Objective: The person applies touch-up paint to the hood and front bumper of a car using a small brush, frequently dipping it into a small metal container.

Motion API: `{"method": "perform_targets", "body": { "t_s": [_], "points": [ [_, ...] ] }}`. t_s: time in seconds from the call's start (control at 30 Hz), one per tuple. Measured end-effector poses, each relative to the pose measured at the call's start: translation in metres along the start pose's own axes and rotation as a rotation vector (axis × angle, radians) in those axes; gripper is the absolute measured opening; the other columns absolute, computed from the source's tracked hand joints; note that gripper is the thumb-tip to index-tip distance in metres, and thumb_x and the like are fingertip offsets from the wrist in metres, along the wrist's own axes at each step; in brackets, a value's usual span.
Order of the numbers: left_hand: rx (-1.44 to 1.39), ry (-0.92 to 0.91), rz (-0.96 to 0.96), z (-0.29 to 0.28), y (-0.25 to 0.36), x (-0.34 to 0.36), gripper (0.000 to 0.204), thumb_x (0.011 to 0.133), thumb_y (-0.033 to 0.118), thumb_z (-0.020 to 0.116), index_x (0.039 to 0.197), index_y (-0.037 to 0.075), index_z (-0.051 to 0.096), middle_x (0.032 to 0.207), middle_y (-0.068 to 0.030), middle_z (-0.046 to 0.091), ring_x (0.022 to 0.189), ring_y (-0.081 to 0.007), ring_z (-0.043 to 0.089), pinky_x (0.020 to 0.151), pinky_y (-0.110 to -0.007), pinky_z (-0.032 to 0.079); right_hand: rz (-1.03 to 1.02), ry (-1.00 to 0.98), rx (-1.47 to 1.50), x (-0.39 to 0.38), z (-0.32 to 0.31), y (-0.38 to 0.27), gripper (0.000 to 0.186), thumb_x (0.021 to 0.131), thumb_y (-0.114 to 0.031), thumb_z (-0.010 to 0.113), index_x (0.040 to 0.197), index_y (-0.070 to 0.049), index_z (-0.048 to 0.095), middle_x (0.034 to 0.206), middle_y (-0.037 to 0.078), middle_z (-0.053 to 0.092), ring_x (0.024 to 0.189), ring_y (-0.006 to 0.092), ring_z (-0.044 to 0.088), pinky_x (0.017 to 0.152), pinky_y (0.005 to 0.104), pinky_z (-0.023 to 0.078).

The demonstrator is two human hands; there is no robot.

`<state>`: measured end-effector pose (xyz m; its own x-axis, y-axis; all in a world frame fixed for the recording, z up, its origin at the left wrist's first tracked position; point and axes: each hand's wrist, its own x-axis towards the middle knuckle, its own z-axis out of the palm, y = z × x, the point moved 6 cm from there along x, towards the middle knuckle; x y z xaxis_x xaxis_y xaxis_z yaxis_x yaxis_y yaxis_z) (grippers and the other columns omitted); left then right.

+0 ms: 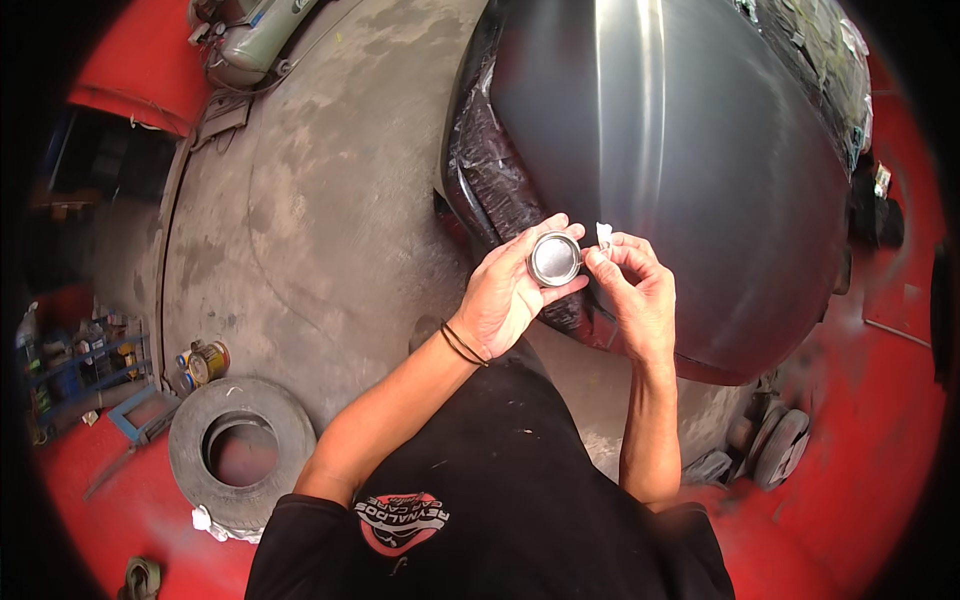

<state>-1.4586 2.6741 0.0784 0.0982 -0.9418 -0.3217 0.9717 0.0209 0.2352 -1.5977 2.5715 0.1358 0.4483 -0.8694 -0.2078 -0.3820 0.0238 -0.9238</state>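
Observation:
My left hand (508,290) is wrapped around a small round metal tin (554,259), its shiny silver top facing up toward me. Close to the tin's right side, my right hand (637,290) pinches a small crumpled white piece (604,236) between thumb and fingers; whether it is paper or cloth I cannot tell. Both hands are held in front of my body, over the edge of a dark grey car panel (720,180) with a smooth, satin surface. Black plastic sheeting (495,185) covers the part along the panel's left side.
A worn tyre (240,450) lies at lower left, beside metal cans (207,362). A blue rack (95,365) with bottles stands at far left. An air compressor (250,45) is at upper left. More wheels (780,450) sit at right. The concrete floor (330,180) is stained.

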Motion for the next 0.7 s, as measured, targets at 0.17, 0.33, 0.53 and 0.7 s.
{"method": "perform_targets", "body": {
  "t_s": [0.17,0.33,0.53,0.7],
  "points": [
    [-0.009,0.015,0.011,-0.009,0.004,-0.012,0.056,0.121,0.033,0.046,0.165,-0.002,0.043,0.163,-0.0183,0.055,0.148,-0.0301,0.058,0.124,-0.057,0.05,-0.176,0.059,-0.284,-0.002,0.01,-0.008,0.018,0.091,-0.019,0.091,0.099,-0.004,0.084,0.116,0.009,0.076,0.116,0.0233,0.068,0.105,0.0406,0.052],
    [-0.02,0.02,0.018,-0.014,0.006,-0.021,0.055,0.121,0.033,0.046,0.165,-0.001,0.045,0.163,-0.0161,0.056,0.148,-0.029,0.059,0.124,-0.056,0.05,-0.245,0.074,-0.391,-0.007,0.02,-0.022,0.017,0.091,-0.018,0.09,0.096,-0.003,0.082,0.118,0.009,0.075,0.118,0.0249,0.065,0.107,0.0428,0.051],
    [-0.022,0.01,0.029,-0.016,0.009,-0.024,0.053,0.121,0.033,0.046,0.163,0.0,0.047,0.162,-0.0162,0.057,0.147,-0.0291,0.059,0.125,-0.057,0.05,-0.267,0.04,-0.327,-0.014,0.025,-0.031,0.017,0.092,-0.017,0.09,0.098,-0.003,0.082,0.118,0.009,0.075,0.119,0.025,0.065,0.106,0.0418,0.051],
    [-0.04,0.005,0.038,-0.017,0.008,-0.023,0.052,0.121,0.032,0.046,0.161,0.0,0.051,0.162,-0.0172,0.056,0.147,-0.0295,0.059,0.125,-0.058,0.049,-0.243,0.033,-0.31,-0.015,0.027,-0.022,0.017,0.093,-0.017,0.09,0.1,-0.003,0.083,0.118,0.009,0.075,0.119,0.025,0.065,0.106,0.0416,0.052]
  ]
}}
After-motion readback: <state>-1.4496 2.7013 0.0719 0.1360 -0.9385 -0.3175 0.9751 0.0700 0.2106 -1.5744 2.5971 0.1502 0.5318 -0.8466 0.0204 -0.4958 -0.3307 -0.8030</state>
